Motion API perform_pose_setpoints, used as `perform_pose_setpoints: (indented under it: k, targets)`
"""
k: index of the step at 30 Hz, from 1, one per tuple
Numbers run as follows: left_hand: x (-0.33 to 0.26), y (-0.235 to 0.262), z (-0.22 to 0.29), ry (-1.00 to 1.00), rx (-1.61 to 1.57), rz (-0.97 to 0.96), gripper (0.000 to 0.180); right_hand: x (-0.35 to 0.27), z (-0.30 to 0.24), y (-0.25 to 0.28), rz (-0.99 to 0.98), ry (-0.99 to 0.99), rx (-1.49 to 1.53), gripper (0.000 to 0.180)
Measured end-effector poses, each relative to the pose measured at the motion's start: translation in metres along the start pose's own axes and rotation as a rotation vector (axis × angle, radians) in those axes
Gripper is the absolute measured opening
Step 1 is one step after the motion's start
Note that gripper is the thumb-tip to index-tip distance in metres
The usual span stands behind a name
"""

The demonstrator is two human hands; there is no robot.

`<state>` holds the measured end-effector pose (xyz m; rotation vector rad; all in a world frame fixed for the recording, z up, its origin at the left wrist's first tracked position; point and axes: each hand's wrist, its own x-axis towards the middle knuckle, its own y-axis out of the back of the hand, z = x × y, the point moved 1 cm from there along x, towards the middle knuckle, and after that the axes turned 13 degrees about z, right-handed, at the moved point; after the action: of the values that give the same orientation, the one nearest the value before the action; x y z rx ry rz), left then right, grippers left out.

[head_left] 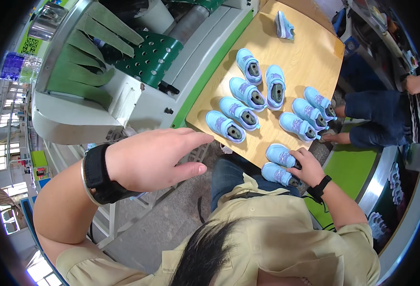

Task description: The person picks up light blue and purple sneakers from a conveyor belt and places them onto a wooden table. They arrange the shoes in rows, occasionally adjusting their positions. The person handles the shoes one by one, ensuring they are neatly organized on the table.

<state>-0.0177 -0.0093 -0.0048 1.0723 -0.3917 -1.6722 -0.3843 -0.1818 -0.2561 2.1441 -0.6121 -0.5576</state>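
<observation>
My left hand (157, 155) is held out in the air left of the table's near corner, fingers stretched and thumb apart, with nothing in it. At the table's near edge, my right hand (310, 168) grips a light blue shoe (279, 155) by its heel end, around the dark insert in its opening. A second light blue shoe (275, 173) is just below it, close to my body. Several more blue shoes with purple laces and dark shoe lasts inside, such as this shoe (225, 127), stand in two groups on the wooden table (262, 136). A lone shoe (284, 25) sits at the far end.
A machine with a green perforated belt (153, 59) and hanging green flaps (88, 71) stands left of the table. Past the table's right side, another person (379, 117) sits near a green conveyor (345, 169). White metal framing (119, 221) runs down at the lower left.
</observation>
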Motion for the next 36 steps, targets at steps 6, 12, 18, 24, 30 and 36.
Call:
perform_pose_setpoints:
  k: [6,12,18,24,30,36]
  targets:
    - [0.004,0.002,0.003,0.06,-0.026,-0.069,0.056,0.02,0.001,0.016,-0.195,0.044,-0.003,0.055]
    - [0.001,-0.003,-0.004,0.001,-0.05,-0.001,0.056,0.102,-0.01,0.04,-0.316,-0.016,-0.01,0.038]
    - [0.0,-0.002,-0.003,0.022,-0.037,-0.041,0.056,0.231,-0.046,0.033,0.212,-0.048,0.34,0.05]
    - [-0.004,-0.008,-0.01,-0.008,-0.023,-0.004,0.055,0.322,-0.058,-0.032,0.171,-0.178,0.08,0.073]
    - [-0.001,-0.006,-0.01,0.006,-0.007,-0.016,0.054,0.319,-0.05,-0.028,0.396,-0.051,0.486,0.06]
    - [-0.003,-0.007,-0.011,-0.046,0.008,0.036,0.054,0.206,-0.108,0.053,0.664,0.392,0.274,0.054]
